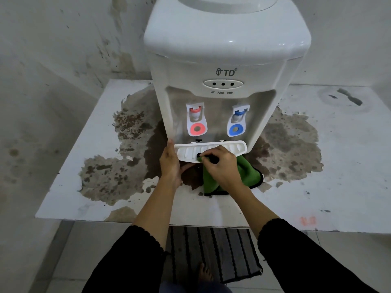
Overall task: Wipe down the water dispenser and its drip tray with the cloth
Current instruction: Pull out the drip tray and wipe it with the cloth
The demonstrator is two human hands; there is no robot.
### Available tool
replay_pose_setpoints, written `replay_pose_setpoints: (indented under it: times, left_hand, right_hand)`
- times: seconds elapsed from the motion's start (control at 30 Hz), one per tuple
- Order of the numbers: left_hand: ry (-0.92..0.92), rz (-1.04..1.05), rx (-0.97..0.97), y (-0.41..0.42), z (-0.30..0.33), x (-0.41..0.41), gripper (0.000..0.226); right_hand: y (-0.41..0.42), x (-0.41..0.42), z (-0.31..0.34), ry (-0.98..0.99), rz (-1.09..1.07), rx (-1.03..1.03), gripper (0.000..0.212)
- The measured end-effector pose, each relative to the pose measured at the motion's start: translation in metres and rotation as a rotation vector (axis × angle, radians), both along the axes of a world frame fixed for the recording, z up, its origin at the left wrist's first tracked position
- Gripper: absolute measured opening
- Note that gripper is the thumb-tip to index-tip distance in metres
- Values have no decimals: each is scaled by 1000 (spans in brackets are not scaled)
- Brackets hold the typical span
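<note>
Both sleeves (135, 250) reach in — left hand (170, 163) grips the drip tray (239, 148), right hand (220, 163) clutches the cloth (247, 172); hard scrubbing might tip the pulled-out tray off.

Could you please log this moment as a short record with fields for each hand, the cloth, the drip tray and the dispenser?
left hand: grips the drip tray's left end
right hand: holds the green cloth against the tray's top
green cloth: hangs below the right hand
drip tray: white, held just in front of the dispenser's base
water dispenser: white, upright on a stained counter
taps: red tap left, blue tap right
</note>
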State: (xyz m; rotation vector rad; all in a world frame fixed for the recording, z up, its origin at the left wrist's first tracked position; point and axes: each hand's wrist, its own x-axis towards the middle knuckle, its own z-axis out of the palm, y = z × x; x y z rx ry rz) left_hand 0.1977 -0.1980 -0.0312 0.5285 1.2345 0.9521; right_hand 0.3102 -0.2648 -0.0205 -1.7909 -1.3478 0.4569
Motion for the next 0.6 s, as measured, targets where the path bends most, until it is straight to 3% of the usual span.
replay_pose_setpoints:
  times: [0.1, 0.3, 0.5, 0.6]
  left_hand:
    - [9, -33, 22, -1, 2, 0, 45]
    - [-14, -41, 41, -5, 10, 5, 40]
    - [-35, -87, 30, -3, 7, -2, 54]
    - [-49, -107, 31, -3, 4, -3, 59]
  right_hand:
    - [4, -2, 2, -15, -60, 33, 17]
    - [0, -8, -2, -98, 41, -78, 22]
    - [-9, 2, 4, 137, -138, 74, 13]
    - [-8, -2, 6, 73, -64, 77, 16]
